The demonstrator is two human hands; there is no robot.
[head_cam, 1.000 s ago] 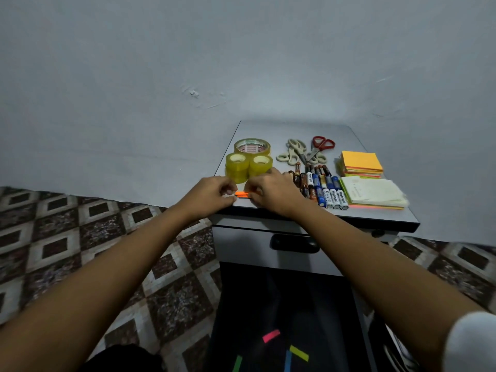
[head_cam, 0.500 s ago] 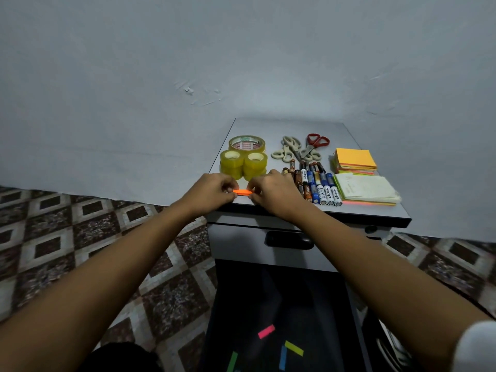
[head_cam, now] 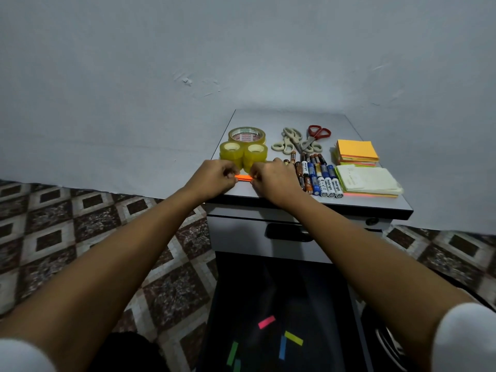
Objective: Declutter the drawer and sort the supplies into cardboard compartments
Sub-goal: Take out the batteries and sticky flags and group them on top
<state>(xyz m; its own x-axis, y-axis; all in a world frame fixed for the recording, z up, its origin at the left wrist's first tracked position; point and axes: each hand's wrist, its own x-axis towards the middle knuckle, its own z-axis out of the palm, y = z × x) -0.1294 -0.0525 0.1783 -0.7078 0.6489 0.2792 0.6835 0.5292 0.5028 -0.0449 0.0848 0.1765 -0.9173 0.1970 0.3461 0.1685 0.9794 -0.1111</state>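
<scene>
My left hand (head_cam: 212,177) and my right hand (head_cam: 272,179) pinch the two ends of a small orange sticky strip stack (head_cam: 243,178) just above the cabinet top (head_cam: 290,116), near its front left edge. Behind the strip stand yellow tape rolls (head_cam: 243,151). To the right lie several batteries (head_cam: 318,174), scissors (head_cam: 300,139), orange sticky note pads (head_cam: 357,151) and a pale note pad (head_cam: 369,179). Below, the open black drawer (head_cam: 268,285) holds loose coloured strips: a pink strip (head_cam: 266,321), a yellow strip (head_cam: 293,338), a blue strip (head_cam: 282,351) and a green strip (head_cam: 232,353).
A shut drawer front with a black handle (head_cam: 288,233) sits under the top. Patterned floor tiles (head_cam: 80,232) spread to the left and right. A pale wall (head_cam: 188,63) stands behind the cabinet.
Both hands keep pinching the orange strip stack; they have spread slightly apart along it. The view has shifted a little.
</scene>
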